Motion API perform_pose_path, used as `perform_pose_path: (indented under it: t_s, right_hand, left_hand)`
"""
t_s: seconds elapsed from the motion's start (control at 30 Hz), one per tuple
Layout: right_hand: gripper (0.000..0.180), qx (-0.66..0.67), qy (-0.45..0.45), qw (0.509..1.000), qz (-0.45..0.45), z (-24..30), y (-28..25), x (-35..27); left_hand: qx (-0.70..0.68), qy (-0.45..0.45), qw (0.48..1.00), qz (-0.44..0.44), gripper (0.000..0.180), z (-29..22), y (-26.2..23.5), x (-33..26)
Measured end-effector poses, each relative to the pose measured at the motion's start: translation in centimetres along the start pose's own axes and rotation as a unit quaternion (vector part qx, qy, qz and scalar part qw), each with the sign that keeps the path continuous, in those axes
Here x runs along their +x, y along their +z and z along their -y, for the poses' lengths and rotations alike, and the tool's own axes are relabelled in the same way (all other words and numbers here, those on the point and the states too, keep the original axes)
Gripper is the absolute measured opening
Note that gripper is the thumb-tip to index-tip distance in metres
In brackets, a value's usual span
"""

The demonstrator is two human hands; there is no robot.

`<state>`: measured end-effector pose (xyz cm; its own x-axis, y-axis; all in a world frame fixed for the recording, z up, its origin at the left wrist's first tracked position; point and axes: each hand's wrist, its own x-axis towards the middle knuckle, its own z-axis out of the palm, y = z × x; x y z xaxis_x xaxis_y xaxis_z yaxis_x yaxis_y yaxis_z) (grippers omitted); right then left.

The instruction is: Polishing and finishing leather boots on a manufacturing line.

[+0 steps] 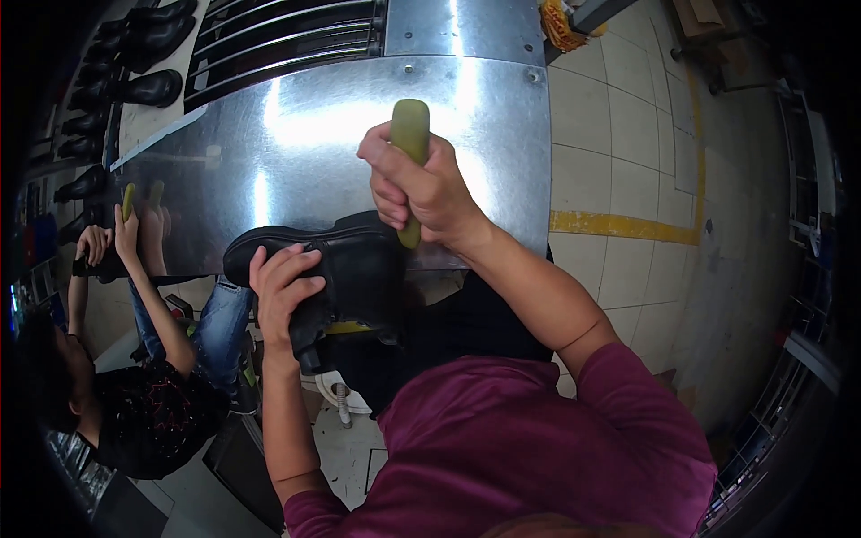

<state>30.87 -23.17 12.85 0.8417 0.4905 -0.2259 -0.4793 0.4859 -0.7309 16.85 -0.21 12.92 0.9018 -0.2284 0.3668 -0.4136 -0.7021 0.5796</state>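
Near a metal tabletop, the left hand grips a black boot, right hand beside it clenching a green bar.

Single view, taken from the head-worn left fisheye camera. It looks steeply downward and sits upright: the wearer's purple shirt fills much of the lower part, near the lens, and the metal worktop extends away toward the upper edge. The left hand and right hand stand near the middle at close range. Coverage is wide, taking in a co-worker at left and tiled floor at right. Straight edges bow toward the rim; corners are dark.
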Motion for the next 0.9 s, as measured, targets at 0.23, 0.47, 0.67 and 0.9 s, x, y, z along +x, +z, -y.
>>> perform_pose_path:
  t_s: [0.23,0.47,0.67,0.9]
  right_hand:
    - [0.02,-0.034,0.039,0.999,0.008,-0.5,1.2,2.4]
    - [0.019,-0.105,0.093,0.99,0.018,-0.7,2.9,4.5]
    - [0.02,-0.135,0.122,0.983,0.015,-0.7,3.6,4.9]
    - [0.024,-0.404,0.032,0.912,0.071,-1.2,5.8,4.7]
  left_hand:
    - [0.0,0.008,0.999,-0.033,0.029,0.4,0.7,-0.6]
    - [-0.032,0.009,0.998,-0.055,0.029,1.2,0.8,-0.4]
    - [-0.038,0.006,0.997,-0.064,0.022,1.0,0.8,-0.3]
    - [-0.037,0.001,0.995,-0.087,0.021,0.8,1.2,-0.5]
